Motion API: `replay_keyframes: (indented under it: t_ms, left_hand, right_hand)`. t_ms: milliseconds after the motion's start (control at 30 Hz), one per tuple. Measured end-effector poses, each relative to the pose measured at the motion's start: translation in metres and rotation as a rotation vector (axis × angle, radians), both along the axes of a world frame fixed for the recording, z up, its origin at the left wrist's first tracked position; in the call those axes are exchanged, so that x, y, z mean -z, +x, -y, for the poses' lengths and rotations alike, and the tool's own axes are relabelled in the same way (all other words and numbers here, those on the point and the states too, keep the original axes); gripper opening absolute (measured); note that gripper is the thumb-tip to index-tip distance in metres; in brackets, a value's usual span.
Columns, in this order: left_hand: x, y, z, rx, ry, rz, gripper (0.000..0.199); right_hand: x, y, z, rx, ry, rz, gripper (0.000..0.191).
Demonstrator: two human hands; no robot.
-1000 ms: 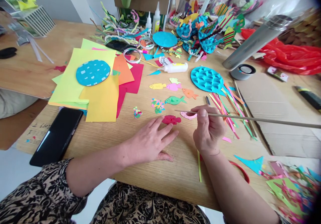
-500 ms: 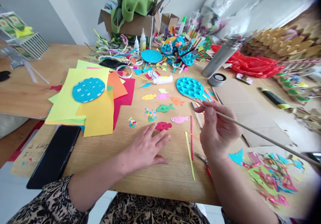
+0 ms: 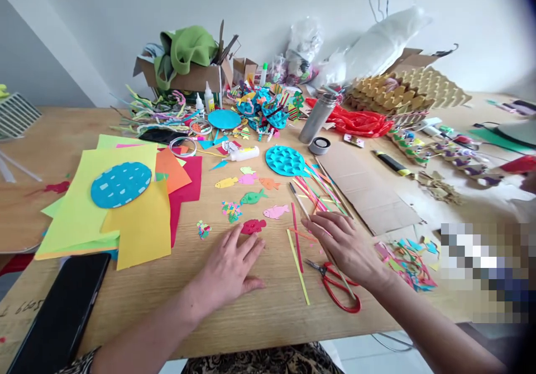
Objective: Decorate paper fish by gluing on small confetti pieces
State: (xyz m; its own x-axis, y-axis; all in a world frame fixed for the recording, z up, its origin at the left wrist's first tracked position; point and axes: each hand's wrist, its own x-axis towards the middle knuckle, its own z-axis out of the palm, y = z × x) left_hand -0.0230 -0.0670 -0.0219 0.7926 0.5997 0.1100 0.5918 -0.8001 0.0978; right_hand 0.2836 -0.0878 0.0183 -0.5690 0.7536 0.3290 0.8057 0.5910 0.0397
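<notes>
My left hand lies flat on the table with its fingers spread, fingertips at the lower edge of a red paper fish. Palm down, my right hand closes over a slim paintbrush with a dark tip; its grip is partly hidden. The brush's pale handle crosses red-handled scissors. Around them lie a pink fish, a green fish, an orange fish and a yellow fish. Paper confetti is heaped left of the fish, with narrow paper strips between my hands.
Coloured paper sheets and a black phone lie at left. A blue scaled paper disc, glue bottle, steel flask and tape roll stand farther back. Cardboard and paper scraps lie right.
The long wooden stick has left my right hand, which has turned palm down and lowered over the paintbrush on the table. My left hand stays by the red fish. The view has shifted right.
</notes>
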Motion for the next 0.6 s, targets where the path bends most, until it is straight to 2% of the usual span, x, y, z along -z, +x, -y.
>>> replay_keyframes:
  t_ms: [133, 433, 600]
  left_hand:
    - [0.000, 0.001, -0.001, 0.003, 0.010, -0.001, 0.077]
    - [-0.002, 0.000, -0.001, 0.005, 0.004, -0.011, 0.077]
    - [-0.004, 0.001, -0.001, 0.005, -0.017, -0.025, 0.077]
  right_hand:
    - [0.010, 0.005, 0.000, 0.001, -0.009, 0.060, 0.047]
    - [0.011, 0.001, -0.002, -0.008, -0.038, 0.075, 0.044]
    - [0.012, -0.006, 0.006, -0.108, -0.099, 0.111, 0.043]
